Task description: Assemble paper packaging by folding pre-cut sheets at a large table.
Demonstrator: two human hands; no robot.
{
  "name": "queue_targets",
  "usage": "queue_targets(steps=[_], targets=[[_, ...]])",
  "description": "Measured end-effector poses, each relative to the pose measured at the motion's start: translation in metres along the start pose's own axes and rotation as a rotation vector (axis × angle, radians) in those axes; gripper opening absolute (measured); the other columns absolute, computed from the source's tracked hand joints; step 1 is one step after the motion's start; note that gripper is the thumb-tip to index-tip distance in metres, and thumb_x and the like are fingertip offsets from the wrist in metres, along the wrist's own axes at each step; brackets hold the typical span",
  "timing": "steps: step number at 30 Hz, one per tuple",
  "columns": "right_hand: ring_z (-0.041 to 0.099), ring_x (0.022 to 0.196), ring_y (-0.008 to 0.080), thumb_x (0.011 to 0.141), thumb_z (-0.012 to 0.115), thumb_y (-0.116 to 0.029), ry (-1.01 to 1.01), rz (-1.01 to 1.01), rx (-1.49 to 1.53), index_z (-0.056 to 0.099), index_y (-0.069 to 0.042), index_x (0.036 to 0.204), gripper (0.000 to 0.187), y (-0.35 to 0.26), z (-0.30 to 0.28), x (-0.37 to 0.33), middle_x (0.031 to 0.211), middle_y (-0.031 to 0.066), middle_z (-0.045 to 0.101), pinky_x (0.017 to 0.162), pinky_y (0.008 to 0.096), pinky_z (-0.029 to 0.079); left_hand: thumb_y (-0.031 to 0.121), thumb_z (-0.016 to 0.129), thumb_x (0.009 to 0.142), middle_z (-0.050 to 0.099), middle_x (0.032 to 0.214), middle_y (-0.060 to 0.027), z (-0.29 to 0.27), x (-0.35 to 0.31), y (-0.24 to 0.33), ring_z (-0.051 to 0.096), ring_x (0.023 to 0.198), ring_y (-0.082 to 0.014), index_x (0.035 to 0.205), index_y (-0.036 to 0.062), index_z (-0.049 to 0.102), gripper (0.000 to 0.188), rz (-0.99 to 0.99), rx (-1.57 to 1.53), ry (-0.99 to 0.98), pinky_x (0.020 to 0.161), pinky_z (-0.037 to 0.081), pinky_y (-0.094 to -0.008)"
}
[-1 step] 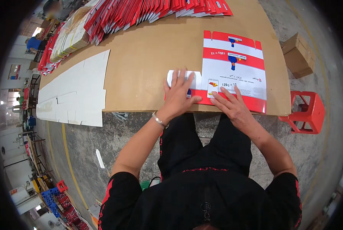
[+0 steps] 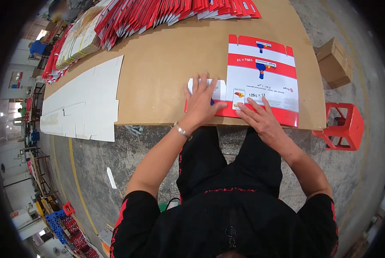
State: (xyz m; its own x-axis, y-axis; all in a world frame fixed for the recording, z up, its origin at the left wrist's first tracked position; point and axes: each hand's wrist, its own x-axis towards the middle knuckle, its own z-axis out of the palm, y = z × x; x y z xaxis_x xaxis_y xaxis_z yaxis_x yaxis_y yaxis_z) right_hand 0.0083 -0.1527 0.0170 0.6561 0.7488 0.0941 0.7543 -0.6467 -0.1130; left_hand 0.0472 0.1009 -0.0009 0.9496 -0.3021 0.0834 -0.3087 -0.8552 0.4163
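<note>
Printed carton sheet (image 2: 278,84), red and white bands, glossy, unfolded, printed side up. Lies flat on brown worktop (image 2: 166,56), right part, along near edge. Two short slots cut in far edge. Small blue figures on far bands, fine print on wide white panel, red band nearest. Shorter white-and-red section sticks out left, partly hidden.

On the R I see a red plastic stool (image 2: 355,125) w/ a brown cardboard box (image 2: 336,61) nr it. Lower L I've got a blue pallet (image 2: 55,225), a sm. red stool (image 2: 68,209) & a yellow flr line (image 2: 76,170).
</note>
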Motion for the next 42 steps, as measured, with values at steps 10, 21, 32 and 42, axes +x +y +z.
queue_targets(steps=[10, 21, 32, 42], targets=[[0.052, 0.125, 0.0277, 0.088, 0.064, -0.008, 0.185, 0.535, 0.905, 0.040, -0.002, 0.142, 0.059, -0.072, -0.028, -0.076, 0.139, 0.0145, 0.051, 0.105, 0.0439, 0.041, 0.028, 0.071, 0.082, 0.054, 0.133, -0.0203, 0.001, -0.005, -0.007, 0.047, 0.126, -0.0357, 0.120, -0.0029, 0.061, 0.049, -0.206, -0.646, 0.228, 0.108, 0.030, -0.0504], [0.062, 0.099, 0.0152, 0.093, 0.061, -0.018, 0.382, 1.146, 0.856, 0.056, 0.000, 0.127, 0.038, 0.065, -0.051, -0.120, 0.116, 0.0106, 0.065, 0.084, 0.0311, 0.050, 0.019, 0.075, 0.080, 0.037, 0.149, -0.0221, -0.044, -0.063, 0.003, 0.030, 0.140, -0.0409, 0.145, 0.0011, 0.036, 0.078, 0.036, -0.172, 0.099, 0.113, 0.028, -0.0480], [0.065, 0.081, 0.0107, 0.086, 0.072, -0.021, 0.391, 0.985, 0.503, 0.066, -0.006, 0.122, 0.039, 0.439, -0.025, 0.081, 0.096, 0.0081, 0.072, 0.072, 0.0302, 0.053, 0.024, 0.085, 0.068, 0.011, 0.160, -0.0194, -0.140, -0.183, -0.181, 0.007, 0.148, -0.0386, 0.154, 0.0115, 0.015, 0.111, -0.963, 0.295, -0.233, 0.114, 0.018, -0.0619], [0.060, 0.099, 0.0123, 0.098, 0.054, -0.022, 0.442, 0.829, 1.091, 0.050, -0.008, 0.139, 0.044, 0.311, 0.031, 0.234, 0.119, 0.0062, 0.063, 0.078, 0.0272, 0.050, -0.004, 0.063, 0.080, 0.038, 0.148, -0.0231, -0.132, -0.246, -0.210, 0.037, 0.138, -0.0370, 0.140, -0.0027, 0.042, 0.063, -0.827, 0.373, 0.237, 0.114, 0.031, -0.0413]])
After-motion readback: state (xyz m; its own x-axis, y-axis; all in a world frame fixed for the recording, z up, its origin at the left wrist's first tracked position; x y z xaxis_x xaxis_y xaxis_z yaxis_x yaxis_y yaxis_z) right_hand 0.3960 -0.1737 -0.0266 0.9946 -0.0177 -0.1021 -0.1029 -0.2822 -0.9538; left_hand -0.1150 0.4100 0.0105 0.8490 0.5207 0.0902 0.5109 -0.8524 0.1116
